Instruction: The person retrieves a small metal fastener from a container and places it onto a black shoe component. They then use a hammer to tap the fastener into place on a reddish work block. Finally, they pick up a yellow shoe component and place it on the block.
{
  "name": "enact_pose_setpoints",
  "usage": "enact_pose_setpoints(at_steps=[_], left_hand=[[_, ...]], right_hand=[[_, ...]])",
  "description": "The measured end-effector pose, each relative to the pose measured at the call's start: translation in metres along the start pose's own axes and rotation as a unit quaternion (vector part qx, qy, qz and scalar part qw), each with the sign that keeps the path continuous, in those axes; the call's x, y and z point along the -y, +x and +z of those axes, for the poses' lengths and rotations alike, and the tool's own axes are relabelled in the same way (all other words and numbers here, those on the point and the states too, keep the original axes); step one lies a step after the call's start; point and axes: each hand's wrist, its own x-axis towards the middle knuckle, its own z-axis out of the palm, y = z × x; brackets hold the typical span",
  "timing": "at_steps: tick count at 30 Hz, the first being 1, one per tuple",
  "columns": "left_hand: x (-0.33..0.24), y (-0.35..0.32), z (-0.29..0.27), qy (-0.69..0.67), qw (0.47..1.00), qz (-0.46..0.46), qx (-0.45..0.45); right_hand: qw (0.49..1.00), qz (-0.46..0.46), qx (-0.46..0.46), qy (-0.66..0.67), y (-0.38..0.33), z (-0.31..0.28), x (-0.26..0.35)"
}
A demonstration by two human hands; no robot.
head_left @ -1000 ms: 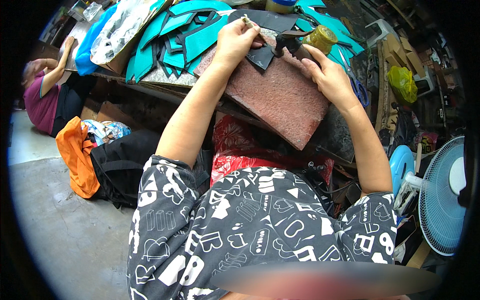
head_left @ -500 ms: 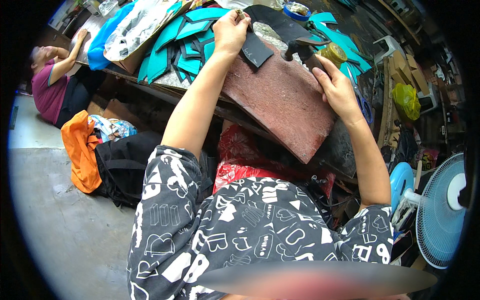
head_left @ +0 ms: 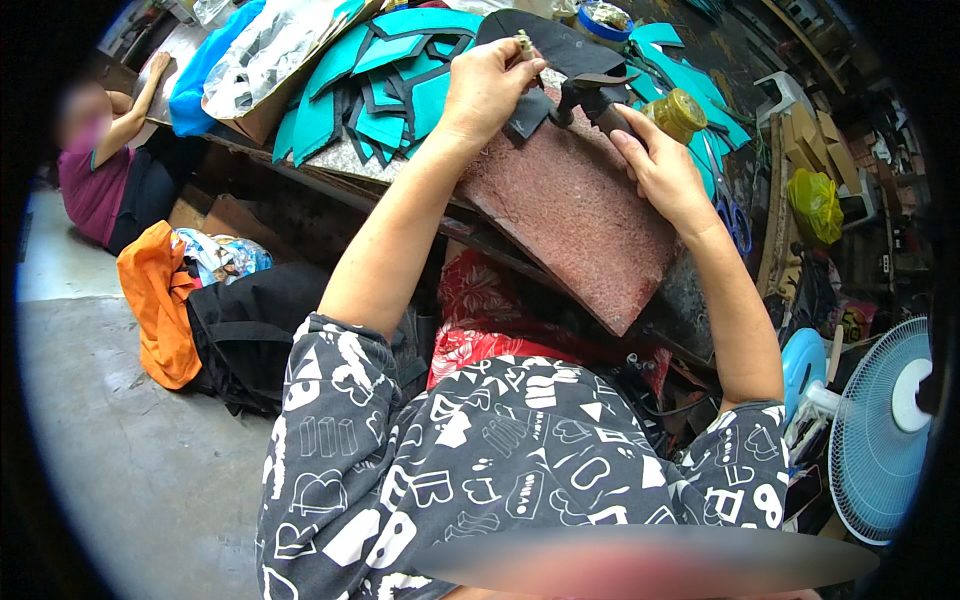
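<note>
My right hand (head_left: pixel 655 165) is closed round the handle of a hammer (head_left: pixel 604 115), its dark head over the far part of a reddish-brown board (head_left: pixel 570 215). My left hand (head_left: pixel 492 92) pinches a small upright tool (head_left: pixel 525 44). Only its worn, pale top shows above the fingers; its lower end is hidden. Beneath that hand a black flat piece (head_left: pixel 527 120) lies on the board, partly covered by the fingers. Another black sheet (head_left: pixel 560 48) lies just beyond.
Teal and black cut pieces (head_left: pixel 385 85) are heaped at the left. Right of the board are a yellowish jar (head_left: pixel 678 115), blue-handled scissors (head_left: pixel 738 225) and more teal pieces (head_left: pixel 690 85). A fan (head_left: pixel 880 430) stands near right; a person (head_left: pixel 100 190) sits far left.
My left hand has moved right with the small tool, nearer the hammer, and now covers more of the black piece. The hammer has shifted slightly left.
</note>
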Motion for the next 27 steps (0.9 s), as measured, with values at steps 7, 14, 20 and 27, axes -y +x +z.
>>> enact_pose_setpoints(at_steps=[7,14,20,27], left_hand=[[0.017,-0.002,0.005,-0.184,0.973,-0.135,-0.014],[0.02,-0.002,0.006,-0.177,0.979,-0.102,-0.025],[0.02,-0.002,0.01,0.053,0.997,0.041,-0.026],[0.003,-0.005,0.018,0.192,0.96,0.202,-0.014]], right_hand=[[0.998,-0.047,-0.034,-0.023,0.0,0.006,-0.005],[0.998,-0.043,-0.035,-0.038,-0.001,0.006,-0.012],[0.996,-0.074,-0.042,-0.017,0.002,-0.013,0.01],[0.89,-0.333,-0.251,0.184,-0.003,-0.06,0.067]])
